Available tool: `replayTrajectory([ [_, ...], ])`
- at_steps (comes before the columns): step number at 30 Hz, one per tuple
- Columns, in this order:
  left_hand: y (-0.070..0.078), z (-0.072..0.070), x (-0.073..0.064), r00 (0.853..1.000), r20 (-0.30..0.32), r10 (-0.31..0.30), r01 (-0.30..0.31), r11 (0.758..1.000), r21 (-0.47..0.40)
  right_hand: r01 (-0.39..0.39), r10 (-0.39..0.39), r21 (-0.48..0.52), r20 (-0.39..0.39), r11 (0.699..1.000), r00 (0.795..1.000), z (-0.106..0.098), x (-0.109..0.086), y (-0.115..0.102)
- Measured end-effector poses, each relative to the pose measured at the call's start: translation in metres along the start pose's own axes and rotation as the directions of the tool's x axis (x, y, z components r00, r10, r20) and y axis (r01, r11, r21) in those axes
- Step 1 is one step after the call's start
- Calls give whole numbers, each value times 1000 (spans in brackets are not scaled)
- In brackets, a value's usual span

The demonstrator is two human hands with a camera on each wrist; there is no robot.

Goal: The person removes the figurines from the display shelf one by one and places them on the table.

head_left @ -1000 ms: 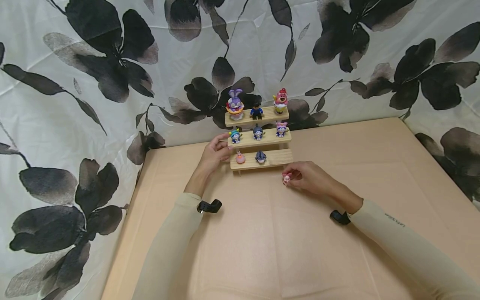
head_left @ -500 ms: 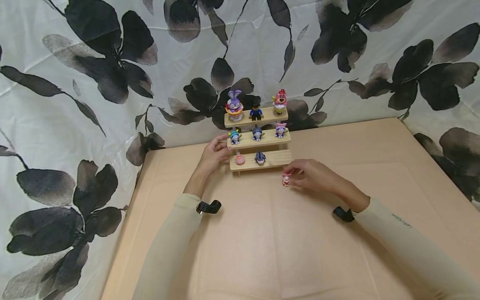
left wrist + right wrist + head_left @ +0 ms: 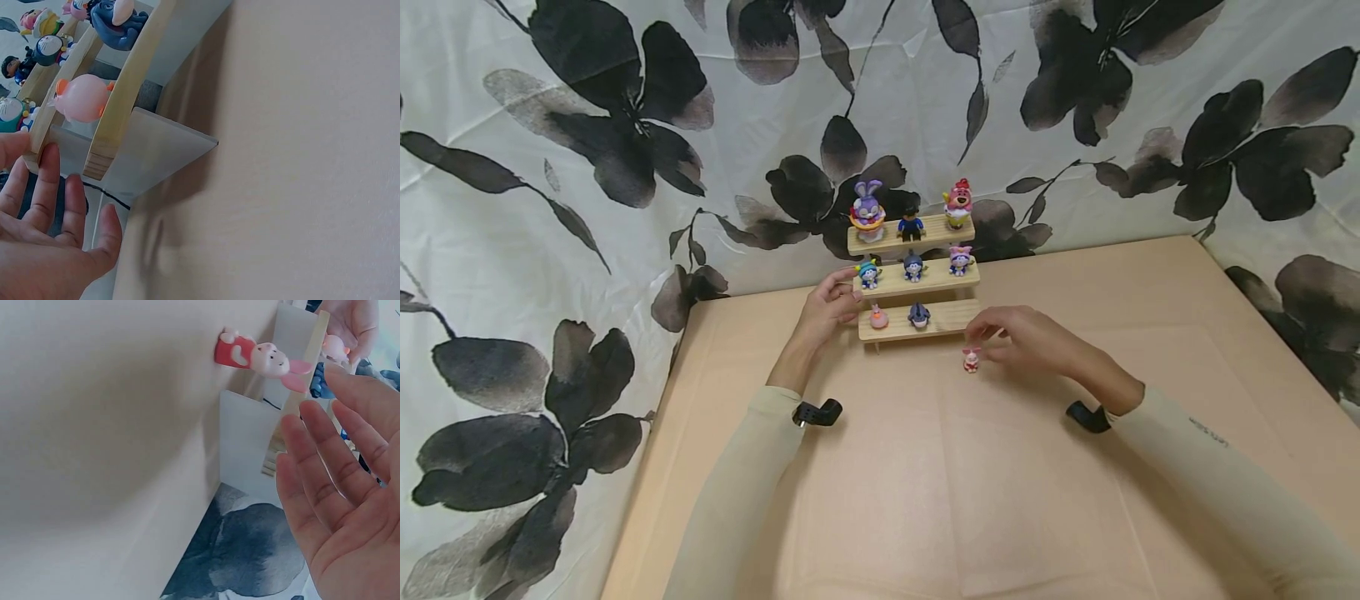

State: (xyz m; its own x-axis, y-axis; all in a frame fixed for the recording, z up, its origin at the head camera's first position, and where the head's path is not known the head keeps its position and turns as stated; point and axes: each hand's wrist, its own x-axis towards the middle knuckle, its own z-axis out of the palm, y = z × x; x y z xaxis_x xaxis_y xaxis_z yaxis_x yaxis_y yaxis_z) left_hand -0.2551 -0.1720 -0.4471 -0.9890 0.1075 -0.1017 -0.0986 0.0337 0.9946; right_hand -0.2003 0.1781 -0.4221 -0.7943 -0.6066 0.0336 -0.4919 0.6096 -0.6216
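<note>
My left hand [image 3: 829,312] is at the left end of a three-tier wooden display stand [image 3: 951,318], its thumb and fingers about the end of the middle board. In the left wrist view the left hand's other fingers [image 3: 75,206] hang loose beside it. A small pink piglet figurine [image 3: 971,360] in red stands upright on the table in front of the stand's right end. My right hand [image 3: 1026,337] is just right of the figurine, and the right wrist view shows its fingers [image 3: 319,469] spread apart from the piglet figurine [image 3: 269,359], holding nothing.
On the bottom board sit a round pink figurine [image 3: 878,317] and a blue-grey donkey figurine [image 3: 919,316]. Several more figurines line the upper boards, including a purple rabbit [image 3: 867,212] and a pink bear [image 3: 958,205]. A floral cloth [image 3: 715,167] hangs behind the table [image 3: 887,483].
My right hand has let go of the piglet figurine, which stands on the table, and its fingers have lifted and opened. My left hand has stayed at the stand.
</note>
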Motion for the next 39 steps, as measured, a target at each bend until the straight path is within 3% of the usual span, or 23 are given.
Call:
replayTrajectory([
  [13,-1,0,1,1000,-2,24,-24,1000,10,26,-25,16,-12,1000,1000,-8,18,-15],
  [18,-1,0,1,1000,0,5,-5,1000,-7,53,-52,14,-32,999,998,-8,23,-19],
  [26,0,-2,-1,1000,6,-12,13,1000,-20,37,-38,-8,-51,999,998,-8,29,-26],
  [39,-3,0,0,1000,1,9,-9,1000,-7,18,-17,29,-59,999,998,-3,42,-31],
])
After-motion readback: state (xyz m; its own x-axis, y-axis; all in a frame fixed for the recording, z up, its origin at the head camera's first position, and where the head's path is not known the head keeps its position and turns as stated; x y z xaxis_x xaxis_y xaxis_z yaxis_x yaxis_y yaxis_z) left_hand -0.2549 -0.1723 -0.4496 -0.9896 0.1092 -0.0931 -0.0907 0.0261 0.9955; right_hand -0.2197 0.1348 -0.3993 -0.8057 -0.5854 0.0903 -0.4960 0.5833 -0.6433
